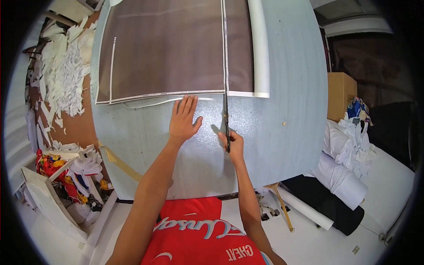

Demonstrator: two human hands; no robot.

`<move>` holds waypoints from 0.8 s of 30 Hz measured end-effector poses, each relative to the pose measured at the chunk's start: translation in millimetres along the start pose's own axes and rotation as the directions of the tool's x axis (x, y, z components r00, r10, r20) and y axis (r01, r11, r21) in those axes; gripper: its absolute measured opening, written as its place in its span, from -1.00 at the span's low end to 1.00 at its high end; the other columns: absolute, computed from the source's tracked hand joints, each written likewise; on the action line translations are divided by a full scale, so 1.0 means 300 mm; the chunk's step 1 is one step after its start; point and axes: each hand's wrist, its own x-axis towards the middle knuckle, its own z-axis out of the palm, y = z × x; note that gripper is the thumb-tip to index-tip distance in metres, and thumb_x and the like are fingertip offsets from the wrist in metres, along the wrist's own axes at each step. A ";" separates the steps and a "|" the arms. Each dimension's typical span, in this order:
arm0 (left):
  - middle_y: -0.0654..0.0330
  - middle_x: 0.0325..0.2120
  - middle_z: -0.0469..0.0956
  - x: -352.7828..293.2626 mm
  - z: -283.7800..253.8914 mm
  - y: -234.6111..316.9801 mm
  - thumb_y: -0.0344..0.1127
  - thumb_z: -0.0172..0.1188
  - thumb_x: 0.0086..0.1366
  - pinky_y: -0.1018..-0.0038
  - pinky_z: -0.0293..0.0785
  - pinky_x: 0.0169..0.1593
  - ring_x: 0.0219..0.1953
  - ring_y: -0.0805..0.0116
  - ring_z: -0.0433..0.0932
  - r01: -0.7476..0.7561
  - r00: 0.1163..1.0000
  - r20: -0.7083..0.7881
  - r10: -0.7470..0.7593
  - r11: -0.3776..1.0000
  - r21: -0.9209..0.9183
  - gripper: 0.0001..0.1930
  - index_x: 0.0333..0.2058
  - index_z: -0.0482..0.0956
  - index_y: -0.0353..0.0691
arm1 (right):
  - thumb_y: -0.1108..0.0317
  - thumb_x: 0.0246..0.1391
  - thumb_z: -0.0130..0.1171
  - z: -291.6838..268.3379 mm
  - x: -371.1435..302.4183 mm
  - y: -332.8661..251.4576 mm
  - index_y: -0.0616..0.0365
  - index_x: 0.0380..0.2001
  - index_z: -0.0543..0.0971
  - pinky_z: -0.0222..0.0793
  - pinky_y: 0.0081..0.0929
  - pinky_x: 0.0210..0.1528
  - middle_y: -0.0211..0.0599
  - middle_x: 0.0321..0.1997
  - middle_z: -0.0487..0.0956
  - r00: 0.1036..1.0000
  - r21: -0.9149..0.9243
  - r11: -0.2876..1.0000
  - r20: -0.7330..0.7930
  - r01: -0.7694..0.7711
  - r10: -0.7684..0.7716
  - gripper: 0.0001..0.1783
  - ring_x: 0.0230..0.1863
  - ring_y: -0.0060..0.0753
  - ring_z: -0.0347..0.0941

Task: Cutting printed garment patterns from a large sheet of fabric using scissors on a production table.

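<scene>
A large brown printed sheet with white border lines lies on the pale blue table. My left hand lies flat, fingers stretched out, with the fingertips at the sheet's near edge. In my right hand is a pair of scissors with dark handles. Their blades point away from me and meet the near edge where a white line runs up the sheet. A thin white offcut strip curls along the near edge, passing by my left fingers. At the sheet's right side is a white rolled part.
White scraps cover the floor at the left, above a white box frame of colourful cloth. A cardboard box, white fabric rolls and a black roll sit right of the table. Yellowish tape marks its left corner.
</scene>
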 end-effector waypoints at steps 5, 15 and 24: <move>0.07 0.23 0.25 0.004 0.017 0.034 -0.16 0.16 0.16 0.05 -0.08 0.36 0.34 0.08 0.09 -0.058 0.996 -0.070 0.058 0.998 0.010 -0.33 0.25 0.26 -0.21 | 0.13 0.00 0.39 -0.003 0.015 0.050 0.08 -0.68 0.42 0.04 -0.66 -0.69 -0.59 -0.75 0.31 1.000 -0.054 0.998 -0.019 0.022 -0.023 -0.58 -0.74 -0.73 0.18; 0.06 0.28 0.16 0.117 0.103 0.118 -0.08 0.00 0.31 0.01 -0.14 0.37 0.33 0.08 0.09 -0.052 0.998 -0.019 0.053 0.998 0.027 -0.35 0.30 0.14 -0.24 | 0.17 0.00 0.39 -0.012 0.001 0.081 0.07 -0.63 0.45 0.07 -0.68 -0.67 -0.59 -0.73 0.35 1.000 -0.003 1.000 0.020 -0.001 0.001 -0.65 -0.72 -0.73 0.22; -0.01 0.19 0.24 0.142 0.109 0.124 -0.04 0.04 0.28 0.03 -0.10 0.36 0.31 0.06 0.12 -0.019 1.000 -0.009 0.020 0.999 0.030 -0.34 0.28 0.19 -0.21 | 0.23 -0.01 0.40 -0.002 0.021 0.044 0.14 -0.65 0.44 0.06 -0.67 -0.66 -0.59 -0.72 0.34 0.999 0.031 0.999 0.021 -0.025 0.024 -0.63 -0.69 -0.76 0.19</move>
